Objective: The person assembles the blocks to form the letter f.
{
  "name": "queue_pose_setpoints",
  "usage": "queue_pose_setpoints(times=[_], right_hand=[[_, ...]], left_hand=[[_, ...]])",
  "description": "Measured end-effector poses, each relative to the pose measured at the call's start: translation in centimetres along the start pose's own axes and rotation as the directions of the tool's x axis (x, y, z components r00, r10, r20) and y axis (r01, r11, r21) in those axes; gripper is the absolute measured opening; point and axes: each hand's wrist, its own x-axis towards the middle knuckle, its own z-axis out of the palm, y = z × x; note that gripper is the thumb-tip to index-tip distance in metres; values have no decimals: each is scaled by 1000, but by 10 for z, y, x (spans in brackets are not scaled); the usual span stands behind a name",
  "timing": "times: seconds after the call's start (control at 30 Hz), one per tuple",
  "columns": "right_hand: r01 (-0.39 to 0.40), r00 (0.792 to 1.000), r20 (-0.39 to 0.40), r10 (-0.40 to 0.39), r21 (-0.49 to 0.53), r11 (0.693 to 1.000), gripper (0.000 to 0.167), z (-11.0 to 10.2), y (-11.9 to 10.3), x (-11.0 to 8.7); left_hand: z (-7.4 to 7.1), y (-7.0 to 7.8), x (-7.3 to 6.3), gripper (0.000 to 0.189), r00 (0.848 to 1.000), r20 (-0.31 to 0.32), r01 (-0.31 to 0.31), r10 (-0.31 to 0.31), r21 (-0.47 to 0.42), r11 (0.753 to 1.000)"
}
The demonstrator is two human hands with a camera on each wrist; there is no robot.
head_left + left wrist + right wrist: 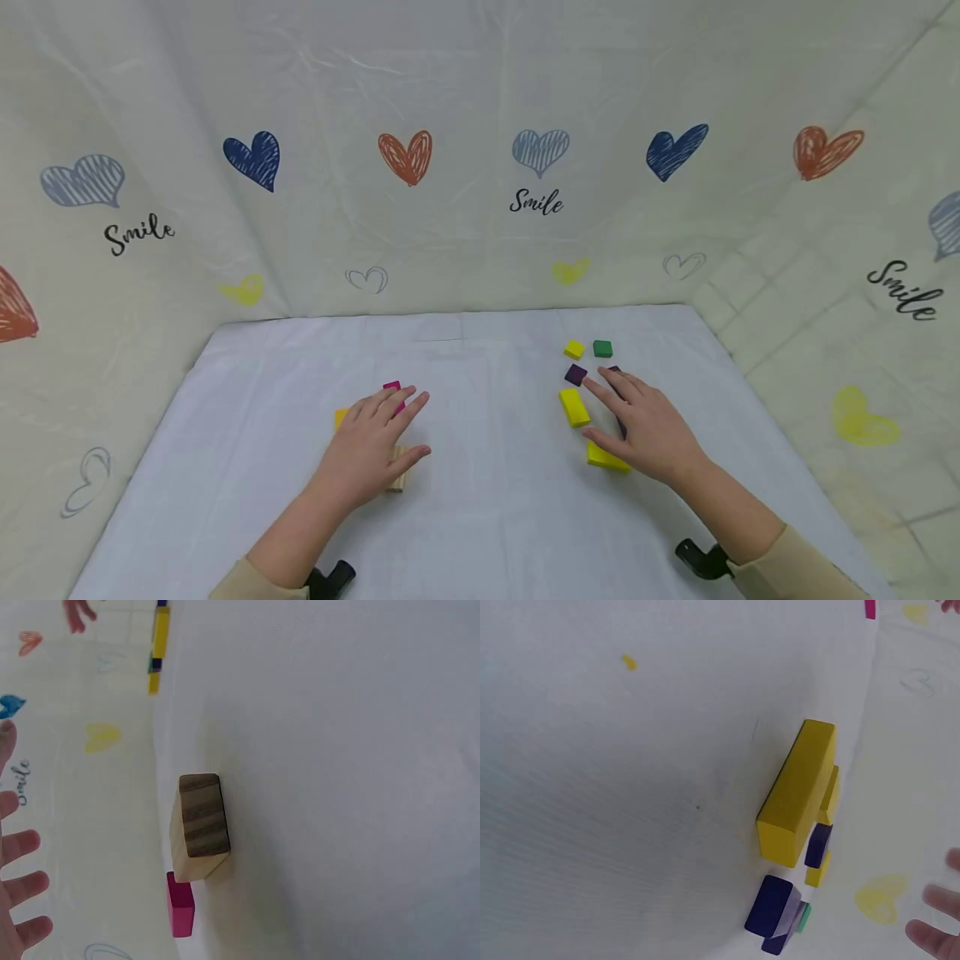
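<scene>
My left hand [365, 450], fingers spread, hovers above the left group of blocks. Beneath and around it show a pink block [392, 385], an orange block [341, 417] and a natural wood block [202, 825] with a striped brown end. Over the right group my right hand [654, 429] is held with its fingers extended and nothing in its grasp. Near its thumb lies a large yellow block [799, 780]; a smaller yellow block [574, 408] lies to its left. A dark purple block [769, 906] is partly hidden under the hand in the head view.
Beyond the right fingertips sit a small purple block [576, 375], a small yellow block [574, 349] and a green block [602, 348]. A white cloth [495, 500] covers the table. Behind it hangs a pale curtain [465, 75] printed with hearts and words.
</scene>
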Motion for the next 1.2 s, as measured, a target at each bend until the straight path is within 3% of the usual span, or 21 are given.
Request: queue_pose_setpoints(times=[0.37,0.6,0.77,1.03,1.2], right_hand=[[-38,999,26,38,16,999,69,5,3,-8],[-80,993,92,76,41,996,58,4,5,-13],[-105,989,116,97,63,992,53,5,7,-18],[-111,986,136,99,88,990,44,8,5,-25],[-114,981,165,100,77,991,42,8,4,-27]], left_hand=[[5,15,16,72,1000,13,-10,10,-25,1000],[15,30,28,70,998,55,10,-1,-152,988],[28,46,38,66,996,94,19,3,-237,971],[51,80,55,57,992,109,-24,63,-328,944],[62,99,66,54,986,154,1,58,-362,932]])
